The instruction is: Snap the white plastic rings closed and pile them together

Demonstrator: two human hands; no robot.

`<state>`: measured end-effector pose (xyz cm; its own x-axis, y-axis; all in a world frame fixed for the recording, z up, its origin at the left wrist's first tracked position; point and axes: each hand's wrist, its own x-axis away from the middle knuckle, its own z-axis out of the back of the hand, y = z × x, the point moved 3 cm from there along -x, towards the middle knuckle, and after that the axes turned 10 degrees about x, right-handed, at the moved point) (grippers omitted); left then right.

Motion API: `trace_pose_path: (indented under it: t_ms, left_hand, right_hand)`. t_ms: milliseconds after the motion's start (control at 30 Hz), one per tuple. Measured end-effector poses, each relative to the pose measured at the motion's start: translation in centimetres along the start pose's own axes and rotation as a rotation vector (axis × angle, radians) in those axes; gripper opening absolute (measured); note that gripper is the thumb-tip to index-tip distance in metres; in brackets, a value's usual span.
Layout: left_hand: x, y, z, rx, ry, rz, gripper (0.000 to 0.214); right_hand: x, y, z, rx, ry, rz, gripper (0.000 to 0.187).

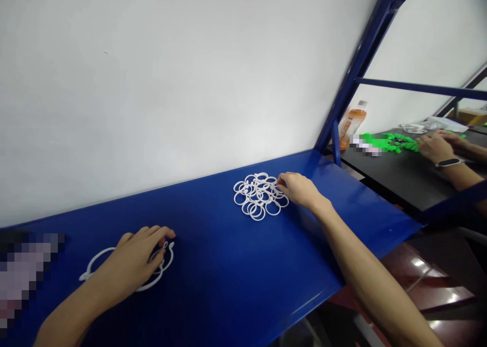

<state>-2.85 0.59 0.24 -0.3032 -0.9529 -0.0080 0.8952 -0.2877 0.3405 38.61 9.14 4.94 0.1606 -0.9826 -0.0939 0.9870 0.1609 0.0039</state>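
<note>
Over several white plastic rings at the left of the blue shelf is my left hand [139, 255], palm down. Its thumb and index finger curl around a small white ring [166, 245], and the larger white ring [97, 254] under the hand is partly covered by it. Farther right lies a loose pile of thin white rings with small knobs [257, 196]. My right hand [299, 188] reaches the right edge of this pile, fingers bent and pinched together on a ring there. The fingertips are partly hidden.
The blue shelf [213, 255] runs along a white wall [171, 83]. A blue metal post [352, 68] rises at its right end. Beyond it, another person's hands [437, 145] handle green pieces [399, 143] on a black table, near an orange drink bottle [352, 125].
</note>
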Motion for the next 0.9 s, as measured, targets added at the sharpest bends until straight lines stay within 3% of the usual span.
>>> trace_pose_path:
  t_ms: [200, 433, 500, 633, 767, 900]
  left_hand:
    - [-0.9, 1.1, 0.3, 0.033, 0.059, -0.028, 0.031]
    - [-1.0, 2.8, 1.9, 0.104, 0.285, -0.03, 0.038]
    - [-0.9, 3.5, 2.2, 0.135, 0.352, -0.039, 0.04]
    - [-0.7, 5.1, 2.1, 0.231, 0.396, -0.039, 0.038]
    - [-0.7, 7.3, 1.3, 0.361, 0.36, -0.049, 0.032]
    - [-0.6, 9.5, 0.4, 0.461, 0.337, -0.12, 0.028]
  right_hand:
    - [-0.1, -0.1, -0.2, 0.021, 0.049, -0.016, 0.017]
    - [0.5, -1.9, 0.5, -0.024, 0.23, 0.042, 0.019]
    - [1.1, -3.3, 0.4, -0.047, 0.302, 0.133, 0.02]
    - [3.0, -7.2, 0.1, -0.178, 0.387, 0.451, 0.024]
    - [5.1, -10.7, -0.3, -0.372, 0.283, 0.709, 0.036]
    - [6.4, -12.4, -0.7, -0.501, 0.174, 0.836, 0.037]
